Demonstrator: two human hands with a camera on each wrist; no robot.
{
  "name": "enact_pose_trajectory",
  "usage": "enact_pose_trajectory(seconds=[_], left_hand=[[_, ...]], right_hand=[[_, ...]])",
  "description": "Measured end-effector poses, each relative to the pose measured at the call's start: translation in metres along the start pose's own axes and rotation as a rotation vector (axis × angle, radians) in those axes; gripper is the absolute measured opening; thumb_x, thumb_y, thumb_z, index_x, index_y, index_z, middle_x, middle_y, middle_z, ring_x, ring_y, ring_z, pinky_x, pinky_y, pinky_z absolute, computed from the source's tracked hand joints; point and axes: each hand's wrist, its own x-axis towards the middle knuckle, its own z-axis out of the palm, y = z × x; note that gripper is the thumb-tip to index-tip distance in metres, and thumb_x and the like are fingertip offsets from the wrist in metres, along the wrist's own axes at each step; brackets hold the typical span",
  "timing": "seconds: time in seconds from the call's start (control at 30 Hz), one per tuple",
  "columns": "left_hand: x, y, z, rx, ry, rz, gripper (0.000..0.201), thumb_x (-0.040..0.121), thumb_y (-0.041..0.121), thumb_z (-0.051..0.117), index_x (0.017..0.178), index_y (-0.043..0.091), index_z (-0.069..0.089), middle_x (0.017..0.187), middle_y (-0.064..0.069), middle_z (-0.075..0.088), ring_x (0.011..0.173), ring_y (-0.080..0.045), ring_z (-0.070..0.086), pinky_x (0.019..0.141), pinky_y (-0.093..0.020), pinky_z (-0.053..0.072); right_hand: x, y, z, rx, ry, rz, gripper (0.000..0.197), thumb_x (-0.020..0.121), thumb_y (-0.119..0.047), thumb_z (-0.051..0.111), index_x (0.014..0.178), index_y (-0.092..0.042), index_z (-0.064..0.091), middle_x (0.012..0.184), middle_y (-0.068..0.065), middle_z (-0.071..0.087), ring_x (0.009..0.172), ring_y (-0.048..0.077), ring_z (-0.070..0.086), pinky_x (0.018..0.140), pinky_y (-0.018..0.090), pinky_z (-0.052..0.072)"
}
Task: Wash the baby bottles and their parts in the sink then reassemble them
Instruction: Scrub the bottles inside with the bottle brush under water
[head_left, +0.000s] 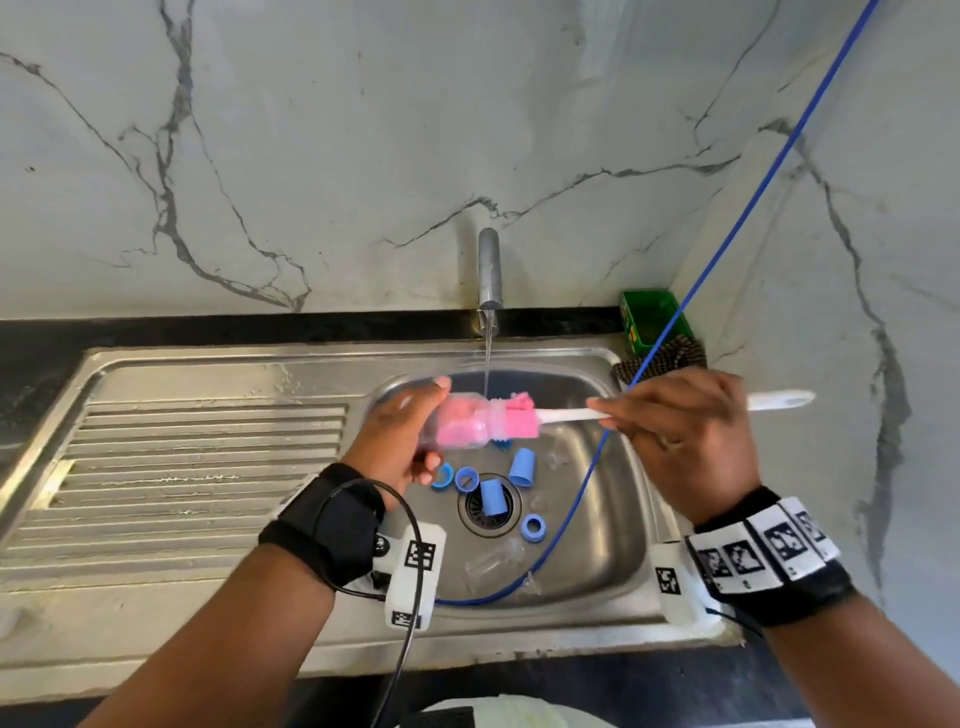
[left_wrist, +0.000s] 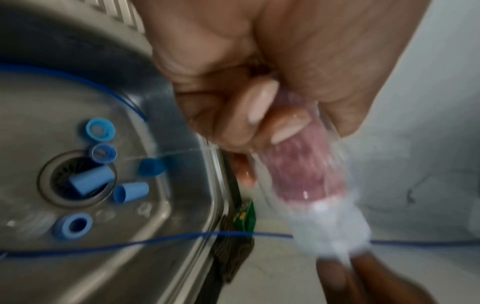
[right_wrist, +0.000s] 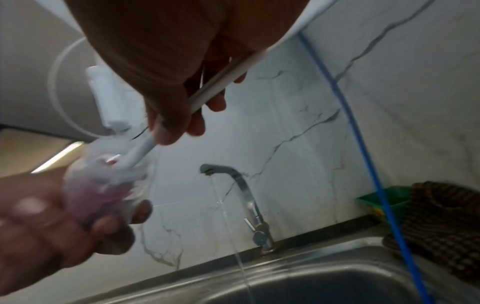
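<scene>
My left hand (head_left: 410, 436) grips a clear baby bottle (head_left: 457, 428) lying sideways above the sink basin (head_left: 613, 535), just under the running tap (head_left: 488, 275). A pink sponge brush (head_left: 514, 418) is pushed into the bottle's mouth. My right hand (head_left: 670, 426) holds its white handle (head_left: 569, 414). In the left wrist view the bottle (left_wrist: 301, 168) shows pink inside, with foam at its mouth. In the right wrist view the fingers (right_wrist: 168, 123) pinch the handle (right_wrist: 218, 86). Blue caps (head_left: 522, 466) and blue rings (head_left: 533, 528) lie around the drain (head_left: 488, 506). Another clear bottle (head_left: 493, 564) lies near the front of the basin.
A ribbed steel drainboard (head_left: 197, 467) lies left of the basin. A green box (head_left: 652, 319) and a checked cloth (head_left: 670, 358) sit at the back right corner. A blue cable (head_left: 727, 228) runs down across the basin. Marble walls stand behind and to the right.
</scene>
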Motion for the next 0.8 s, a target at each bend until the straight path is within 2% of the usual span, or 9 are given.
enact_pose_trajectory(seconds=[0.07, 0.17, 0.27, 0.37, 0.47, 0.6, 0.63, 0.73, 0.8], left_hand=[[-0.005, -0.006, 0.018, 0.043, -0.047, -0.025, 0.044, 0.098, 0.048, 0.056, 0.113, 0.008, 0.065, 0.086, -0.017, 0.061, 0.039, -0.012, 0.04, 0.035, -0.018, 0.03], [-0.008, -0.008, 0.024, 0.022, -0.003, -0.059, 0.048, 0.099, 0.047, 0.055, 0.116, 0.004, 0.064, 0.077, -0.016, 0.056, 0.038, -0.012, 0.038, 0.035, -0.017, 0.028], [-0.006, -0.005, 0.012, -0.038, 0.051, -0.035, 0.049, 0.099, 0.044, 0.054, 0.12, 0.0, 0.062, 0.074, -0.014, 0.049, 0.038, -0.013, 0.036, 0.036, -0.017, 0.027], [-0.012, -0.001, 0.023, -0.049, 0.0, 0.036, 0.044, 0.1, 0.042, 0.055, 0.12, 0.002, 0.058, 0.083, -0.019, 0.059, 0.041, -0.012, 0.037, 0.037, -0.018, 0.028], [-0.015, 0.0, 0.04, 0.064, -0.031, 0.157, 0.032, 0.096, 0.039, 0.065, 0.099, 0.008, 0.055, 0.085, -0.027, 0.062, 0.043, -0.016, 0.04, 0.039, -0.022, 0.032], [-0.014, 0.011, 0.018, 0.089, 0.012, 0.22, 0.014, 0.096, 0.028, 0.066, 0.099, 0.015, 0.062, 0.082, -0.014, 0.063, 0.051, -0.02, 0.052, 0.043, -0.026, 0.041], [-0.015, 0.014, 0.01, 0.039, -0.011, 0.18, 0.017, 0.096, 0.031, 0.066, 0.103, 0.016, 0.063, 0.086, -0.014, 0.065, 0.055, -0.019, 0.055, 0.044, -0.026, 0.043], [-0.022, 0.014, 0.0, -0.08, -0.095, -0.025, 0.058, 0.084, 0.059, 0.069, 0.12, 0.014, 0.062, 0.096, -0.012, 0.068, 0.066, -0.018, 0.063, 0.049, -0.028, 0.049], [-0.024, 0.011, 0.004, -0.137, -0.105, -0.114, 0.067, 0.081, 0.062, 0.067, 0.123, 0.01, 0.062, 0.097, -0.015, 0.07, 0.066, -0.019, 0.065, 0.047, -0.027, 0.05]], right_hand=[[-0.004, -0.013, 0.01, 0.042, -0.024, -0.099, 0.014, 0.091, -0.028, 0.073, 0.098, -0.038, 0.08, 0.089, -0.015, 0.072, 0.083, 0.015, 0.065, 0.087, 0.039, 0.037], [-0.004, -0.008, 0.006, 0.045, -0.05, -0.142, 0.011, 0.091, -0.028, 0.074, 0.098, -0.033, 0.081, 0.091, -0.014, 0.073, 0.082, 0.014, 0.065, 0.087, 0.037, 0.037], [-0.003, 0.017, -0.013, -0.031, -0.044, -0.061, 0.011, 0.092, -0.031, 0.069, 0.096, -0.031, 0.079, 0.086, -0.012, 0.072, 0.075, 0.018, 0.065, 0.08, 0.041, 0.039], [-0.003, 0.013, -0.009, -0.06, -0.112, -0.017, 0.017, 0.094, -0.031, 0.061, 0.088, -0.026, 0.076, 0.075, -0.005, 0.07, 0.065, 0.024, 0.065, 0.067, 0.037, 0.043], [-0.008, -0.014, 0.013, -0.043, -0.196, 0.093, 0.026, 0.089, -0.034, 0.05, 0.076, -0.026, 0.071, 0.067, -0.003, 0.069, 0.052, 0.028, 0.064, 0.051, 0.029, 0.045], [-0.01, -0.015, 0.018, -0.058, -0.144, 0.101, 0.029, 0.094, -0.037, 0.051, 0.08, -0.025, 0.073, 0.066, -0.002, 0.068, 0.052, 0.028, 0.062, 0.051, 0.028, 0.044], [-0.009, -0.012, 0.017, -0.064, -0.118, 0.058, 0.027, 0.096, -0.036, 0.055, 0.083, -0.023, 0.074, 0.067, -0.002, 0.067, 0.054, 0.028, 0.062, 0.053, 0.029, 0.043], [-0.004, -0.007, 0.018, -0.003, -0.084, -0.062, 0.017, 0.097, -0.029, 0.064, 0.095, -0.017, 0.076, 0.079, -0.001, 0.068, 0.068, 0.028, 0.063, 0.065, 0.037, 0.046], [0.003, -0.014, 0.023, 0.059, -0.103, -0.111, 0.015, 0.096, -0.027, 0.067, 0.101, -0.015, 0.076, 0.091, 0.001, 0.07, 0.078, 0.028, 0.065, 0.072, 0.042, 0.051]])
